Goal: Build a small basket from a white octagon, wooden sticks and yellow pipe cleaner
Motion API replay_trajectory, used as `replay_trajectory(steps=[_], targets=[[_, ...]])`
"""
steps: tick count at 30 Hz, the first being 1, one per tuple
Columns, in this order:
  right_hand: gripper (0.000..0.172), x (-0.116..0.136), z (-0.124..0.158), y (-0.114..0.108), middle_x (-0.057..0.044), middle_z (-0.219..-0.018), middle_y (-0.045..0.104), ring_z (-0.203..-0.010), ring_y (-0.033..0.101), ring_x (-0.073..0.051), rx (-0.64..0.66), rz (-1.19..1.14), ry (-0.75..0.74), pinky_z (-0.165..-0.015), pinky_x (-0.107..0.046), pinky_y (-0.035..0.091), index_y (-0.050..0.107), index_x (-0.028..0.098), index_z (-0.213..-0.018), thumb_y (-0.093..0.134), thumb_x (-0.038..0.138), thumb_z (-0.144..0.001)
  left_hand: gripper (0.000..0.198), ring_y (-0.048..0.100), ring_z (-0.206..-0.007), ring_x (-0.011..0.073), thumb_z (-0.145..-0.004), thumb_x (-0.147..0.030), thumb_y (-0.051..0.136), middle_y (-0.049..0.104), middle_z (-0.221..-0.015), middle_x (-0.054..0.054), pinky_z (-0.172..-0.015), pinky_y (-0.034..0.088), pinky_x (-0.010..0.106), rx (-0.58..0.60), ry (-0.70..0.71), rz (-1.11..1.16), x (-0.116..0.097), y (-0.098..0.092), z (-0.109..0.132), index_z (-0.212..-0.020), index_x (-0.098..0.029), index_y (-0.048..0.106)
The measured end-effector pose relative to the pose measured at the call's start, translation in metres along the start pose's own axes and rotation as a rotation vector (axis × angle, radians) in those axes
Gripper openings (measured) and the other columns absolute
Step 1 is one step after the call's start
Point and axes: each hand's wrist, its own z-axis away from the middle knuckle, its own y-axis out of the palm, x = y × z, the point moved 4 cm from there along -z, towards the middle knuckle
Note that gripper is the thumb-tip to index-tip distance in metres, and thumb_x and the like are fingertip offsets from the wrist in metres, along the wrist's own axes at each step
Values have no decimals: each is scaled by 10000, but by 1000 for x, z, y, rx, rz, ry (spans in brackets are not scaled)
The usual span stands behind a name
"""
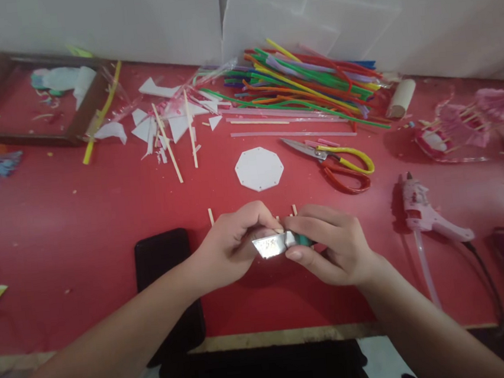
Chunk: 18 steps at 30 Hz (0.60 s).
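My two hands meet above the red table (82,229) near its front edge. My right hand (328,244) is closed round the green handle of a utility knife (275,244), whose shiny blade points left. My left hand (233,244) is curled with its fingertips pinched at the blade, and whatever it holds there is hidden. Short wooden stick pieces (211,217) lie just beyond my fingers. A white octagon cutout (259,168) lies further back.
Scissors with yellow and red handles (343,162) lie right of the octagon. Coloured straws (308,85) are piled at the back, with white scraps and sticks (170,125) to their left. A pink glue gun (423,211) lies at right, a black phone (166,268) at left.
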Motion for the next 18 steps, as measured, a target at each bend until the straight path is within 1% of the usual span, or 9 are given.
replay_trajectory(steps=[5, 9, 14, 16, 18], targets=[[261, 0, 0, 0, -36, -708, 610, -603, 547, -132, 7, -11, 4, -556, -263, 463, 650, 150, -969, 540, 387, -972, 96, 592, -707, 97, -984, -207, 520, 634, -820, 4, -624, 464, 208, 7, 12, 7, 0, 0, -1, -921, -203, 592], [263, 0, -1, 0, -34, -698, 610, -587, 541, -128, 8, -20, 9, -545, -260, 455, 652, 162, -950, 523, 390, -975, 135, 590, -680, 106, -986, -245, 525, 635, -792, 15, -608, 460, 219, 13, 21, 13, -1, -1, -2, -889, -194, 604], [268, 6, -1, 1, -31, -689, 623, -569, 537, -128, -8, 18, -1, -538, -265, 452, 652, 177, -916, 523, 406, -970, 114, 585, -666, 107, -981, -241, 534, 634, -797, 25, -595, 461, 218, 42, 18, 59, -1, -1, -1, -899, -197, 600], [264, 6, -1, 0, -35, -695, 635, -569, 541, -129, -26, 33, -11, -542, -268, 455, 651, 177, -905, 536, 407, -964, 121, 588, -653, 108, -980, -229, 526, 628, -786, 27, -583, 464, 218, 49, 28, 58, -5, -1, -1, -885, -199, 594], [233, 0, -1, -5, -33, -702, 644, -577, 552, -129, -51, 54, 31, -546, -263, 453, 655, 177, -920, 556, 384, -958, 135, 605, -651, 110, -976, -185, 512, 627, -760, 23, -592, 478, 219, 79, 59, 45, -12, 1, 0, -867, -203, 588]])
